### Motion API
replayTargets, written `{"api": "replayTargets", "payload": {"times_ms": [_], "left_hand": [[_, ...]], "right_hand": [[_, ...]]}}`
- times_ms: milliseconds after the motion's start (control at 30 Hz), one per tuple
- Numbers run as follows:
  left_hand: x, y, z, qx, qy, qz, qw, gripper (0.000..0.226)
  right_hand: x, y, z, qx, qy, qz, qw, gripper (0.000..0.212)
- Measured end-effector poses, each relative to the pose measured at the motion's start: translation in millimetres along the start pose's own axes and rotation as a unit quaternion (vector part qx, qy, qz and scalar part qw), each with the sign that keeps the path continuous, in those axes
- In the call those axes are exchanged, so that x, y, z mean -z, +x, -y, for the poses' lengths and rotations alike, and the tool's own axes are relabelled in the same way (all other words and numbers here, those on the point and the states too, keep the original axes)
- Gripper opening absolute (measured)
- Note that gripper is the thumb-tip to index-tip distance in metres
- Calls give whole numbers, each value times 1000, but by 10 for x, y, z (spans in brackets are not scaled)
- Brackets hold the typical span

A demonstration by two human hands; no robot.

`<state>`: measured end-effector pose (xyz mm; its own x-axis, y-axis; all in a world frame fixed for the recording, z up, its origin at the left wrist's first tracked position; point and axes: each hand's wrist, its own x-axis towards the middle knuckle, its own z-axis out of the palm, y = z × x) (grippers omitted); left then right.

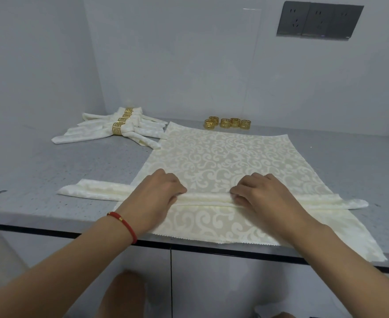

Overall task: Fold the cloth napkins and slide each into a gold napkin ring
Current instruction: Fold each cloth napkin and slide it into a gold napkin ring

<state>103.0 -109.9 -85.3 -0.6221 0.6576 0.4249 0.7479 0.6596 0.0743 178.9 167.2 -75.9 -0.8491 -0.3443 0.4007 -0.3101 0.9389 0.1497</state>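
A long cream strip of folded napkin (101,191) lies across a stack of flat cream napkins with a scroll pattern (223,154) on the grey counter. My left hand (159,193) grips the strip at its middle left, fingers curled over it. My right hand (262,196) pinches the same strip a little to the right. Several loose gold napkin rings (227,123) stand behind the flat napkins. At the back left lies a pile of folded napkins (111,131), each inside a gold ring.
The grey counter (51,171) ends in a front edge just below my wrists, and the flat napkins hang slightly over it. Walls close the back and left. A dark socket panel (319,21) is on the back wall.
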Motion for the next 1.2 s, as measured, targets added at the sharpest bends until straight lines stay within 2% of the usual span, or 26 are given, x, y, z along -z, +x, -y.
{"api": "replayTargets", "payload": {"times_ms": [133, 233, 367, 433, 467, 533, 600, 633, 700, 767, 833, 933, 1067, 1133, 1200], "left_hand": [[-70, -109, -86, 3, 90, 6, 996, 36], [-112, -264, -181, 13, 68, 2, 998, 31], [-158, -404, -333, 90, 34, 30, 995, 57], [-170, -414, -385, 108, 12, 49, 993, 62], [-178, -411, -394, 113, -2, 50, 992, 66], [-182, -416, -391, 123, -26, 52, 991, 71], [-180, -419, -392, 127, -38, 40, 990, 70], [-180, -419, -402, 128, -42, 36, 990, 69], [-152, -419, -425, 131, -50, 43, 989, 72], [-110, -416, -425, 141, -69, 72, 985, 78], [-38, -381, -426, 166, -108, 67, 978, 73], [131, -164, -405, 245, -129, 57, 959, 33], [265, 179, -349, 286, -62, 81, 953, 10], [294, 293, -377, 276, -12, 120, 953, 7], [328, 386, -393, 258, 20, 177, 950, 16]], "right_hand": [[21, -92, 55, 29, -73, 54, 995, 40], [30, -170, 42, 31, -77, 46, 996, 36], [244, -143, 102, 32, -42, 108, 993, 16], [396, -10, 146, 1, -44, 148, 988, 29], [439, 84, 179, -22, -42, 144, 988, 35], [416, 314, 278, -54, -12, 82, 995, 42], [250, 517, 414, -66, 63, 33, 995, 44], [142, 584, 477, -73, 96, 54, 991, 50], [-100, 617, 563, -71, 99, 149, 981, 64], [-255, 571, 588, -75, 113, 210, 968, 69], [-310, 548, 554, -78, 152, 221, 960, 72], [-291, 582, 495, -93, 214, 236, 944, 69], [-293, 602, 490, -79, 194, 245, 946, 71], [-322, 592, 493, -69, 166, 239, 954, 72], [-335, 590, 492, -66, 168, 234, 955, 74]]}}
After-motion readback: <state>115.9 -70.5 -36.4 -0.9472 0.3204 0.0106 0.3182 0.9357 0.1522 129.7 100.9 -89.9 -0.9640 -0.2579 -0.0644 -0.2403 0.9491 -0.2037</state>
